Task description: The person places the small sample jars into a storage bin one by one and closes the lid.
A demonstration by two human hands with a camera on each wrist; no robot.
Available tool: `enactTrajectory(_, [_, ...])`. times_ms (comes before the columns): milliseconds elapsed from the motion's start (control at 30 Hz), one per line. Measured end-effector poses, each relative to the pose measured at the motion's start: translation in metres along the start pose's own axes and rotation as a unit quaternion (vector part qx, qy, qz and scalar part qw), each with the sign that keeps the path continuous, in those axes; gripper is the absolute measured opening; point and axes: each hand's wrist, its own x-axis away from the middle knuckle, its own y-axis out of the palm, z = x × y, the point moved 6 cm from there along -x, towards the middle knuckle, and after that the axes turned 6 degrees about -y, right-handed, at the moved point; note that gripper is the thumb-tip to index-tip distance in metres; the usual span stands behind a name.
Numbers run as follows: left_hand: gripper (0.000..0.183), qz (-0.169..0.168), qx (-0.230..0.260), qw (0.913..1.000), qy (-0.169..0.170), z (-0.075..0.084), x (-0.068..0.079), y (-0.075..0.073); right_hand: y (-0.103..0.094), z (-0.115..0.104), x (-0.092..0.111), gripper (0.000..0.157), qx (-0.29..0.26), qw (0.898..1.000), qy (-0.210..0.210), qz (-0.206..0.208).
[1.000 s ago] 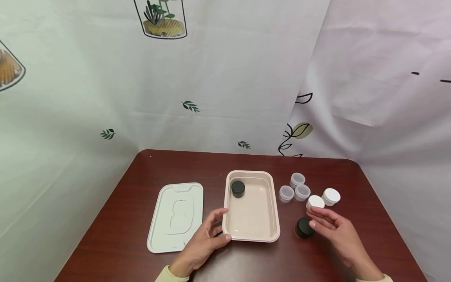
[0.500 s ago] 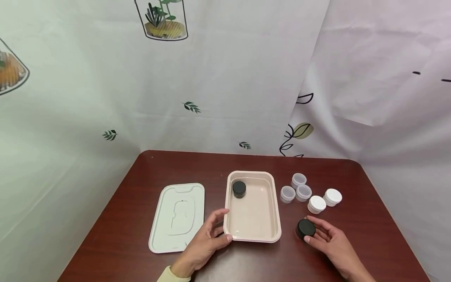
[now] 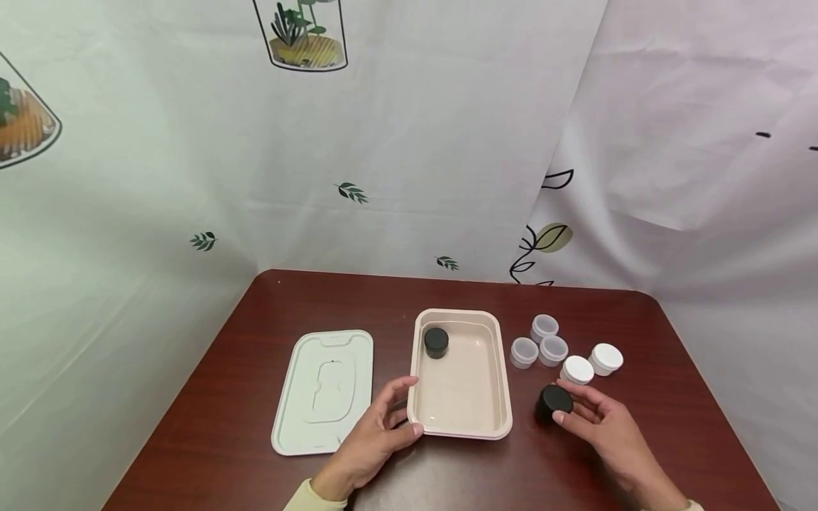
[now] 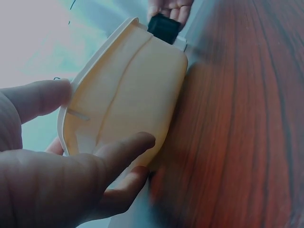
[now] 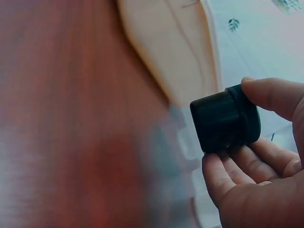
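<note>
In the head view my right hand point(image 3: 603, 426) pinches a small black lidded jar point(image 3: 553, 404) between thumb and fingers. The right wrist view shows this jar point(image 5: 223, 118) tilted and held clear of the table. My left hand point(image 3: 377, 429) holds the near left corner of a beige rectangular container point(image 3: 456, 376), thumb on the near side and fingers on the left side. From the left wrist, the container's outer wall point(image 4: 133, 90) shows between thumb and fingers. A second black jar point(image 3: 436, 342) stands inside the container, at its far left.
Translucent small jars point(image 3: 524, 352) stand in a cluster right of the container. Two white jars point(image 3: 578, 370) are farther right, just beyond my right hand. A pale lid point(image 3: 324, 392) lies flat on the left. The brown table point(image 3: 307, 298) meets a hanging cloth at the back.
My right hand came down from near the white jars, took hold of the black jar and raised it slightly. The left hand stays at the container's corner.
</note>
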Motion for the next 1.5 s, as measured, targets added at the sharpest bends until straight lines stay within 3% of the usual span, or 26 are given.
enactTrajectory(233, [0.084, 0.004, 0.005, 1.0000, -0.003, 0.000, 0.002, -0.002, 0.004, -0.039, -0.024, 0.056, 0.016, 0.998, -0.050, -0.023])
enactTrajectory(433, [0.085, 0.000, 0.013, 0.9999, -0.004, -0.001, 0.004, -0.002, 0.014, -0.065, -0.046, 0.052, 0.016, 0.997, -0.052, -0.047])
enactTrajectory(733, [0.085, 0.000, 0.015, 0.9999, -0.001, -0.003, 0.006, -0.002, 0.055, -0.091, -0.085, 0.061, 0.000, 0.993, -0.064, -0.096])
enactTrajectory(933, [0.083, -0.001, 0.017, 0.9999, 0.002, -0.004, 0.004, -0.001, 0.084, -0.093, -0.103, 0.062, -0.022, 0.991, -0.051, -0.125])
enactTrajectory(1100, [0.083, -0.003, 0.025, 0.9997, -0.001, -0.003, 0.004, 0.002, 0.109, -0.085, -0.112, 0.062, -0.005, 0.989, -0.037, -0.145])
enactTrajectory(1500, [0.081, -0.009, 0.025, 0.9996, 0.004, 0.002, 0.005, 0.003, 0.159, -0.063, -0.111, 0.056, 0.043, 0.985, 0.001, -0.168])
